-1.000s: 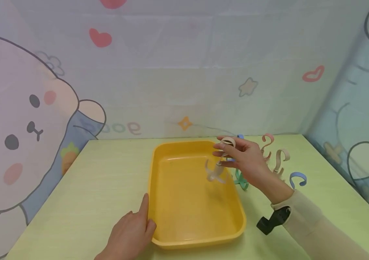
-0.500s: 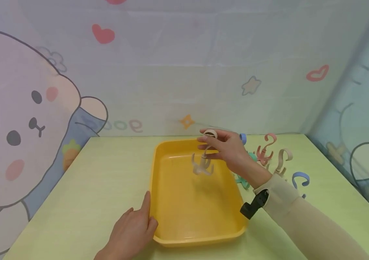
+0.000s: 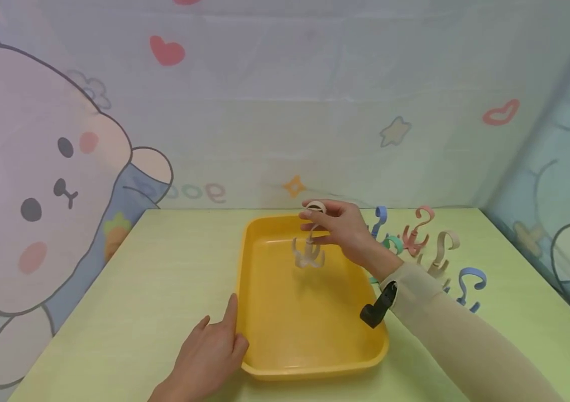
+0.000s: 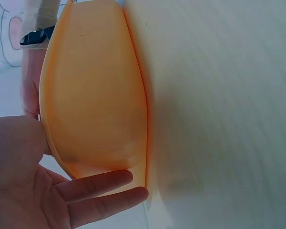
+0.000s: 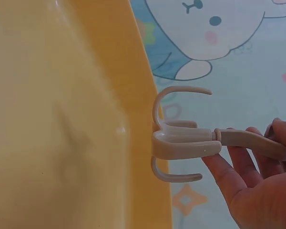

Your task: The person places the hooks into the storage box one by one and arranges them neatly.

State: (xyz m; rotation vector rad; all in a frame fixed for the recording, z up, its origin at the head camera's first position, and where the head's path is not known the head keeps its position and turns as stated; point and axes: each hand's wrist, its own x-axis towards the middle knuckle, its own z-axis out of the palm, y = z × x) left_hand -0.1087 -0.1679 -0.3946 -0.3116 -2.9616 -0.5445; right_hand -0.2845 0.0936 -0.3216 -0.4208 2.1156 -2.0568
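Observation:
My right hand (image 3: 340, 226) grips a beige claw-shaped hanging hook (image 3: 309, 257) by its curved top. The hook hangs upright above the far part of the yellow tray (image 3: 290, 373), its several prongs pointing up. In the right wrist view, the hook's pronged base (image 5: 186, 149) stands free of the fingers, and the fingers curl round its stem. My left hand (image 3: 207, 352) rests against the tray's left side near the front corner. The left wrist view shows straight fingers (image 4: 100, 205) lying against the tray's outer wall (image 4: 93, 95), with the thumb side at the rim.
Right of the tray stand more hooks: blue ones (image 3: 472, 273) (image 3: 380, 218), a pink one (image 3: 417, 231), another beige one (image 3: 442, 248) and a green one (image 3: 392, 243), partly hidden by my right arm. A printed cloth wall (image 3: 264, 111) borders the pale green table (image 3: 164, 268) at the back.
My right hand has carried the beige hook leftward from the tray's right rim to over its far middle. The left hand has kept its place at the tray's side.

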